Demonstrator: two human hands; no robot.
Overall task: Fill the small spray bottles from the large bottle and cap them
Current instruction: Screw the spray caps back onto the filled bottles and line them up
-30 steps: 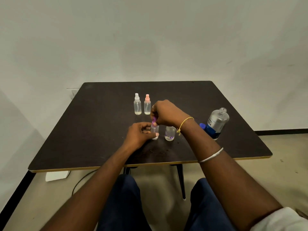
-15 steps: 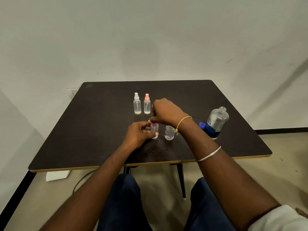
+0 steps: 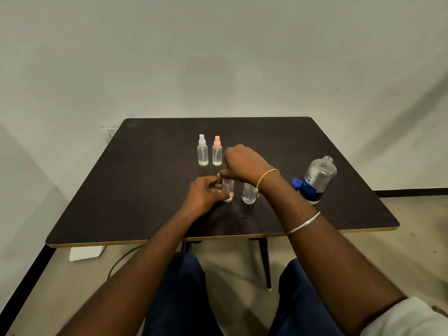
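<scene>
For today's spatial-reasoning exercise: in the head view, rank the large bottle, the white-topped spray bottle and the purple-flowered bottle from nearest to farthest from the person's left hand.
1. Purple-flowered bottle: just right of the left hand.
2. White-topped spray bottle: behind the hand, farther back on the table.
3. Large bottle: far right, uncapped.

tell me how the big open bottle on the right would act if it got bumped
The large bottle looks tall over a narrow base, so it would probably tip rather than slide. Its neck is uncapped, so any liquid inside would likely spill. It seems to be clear plastic, so probably light.
</scene>
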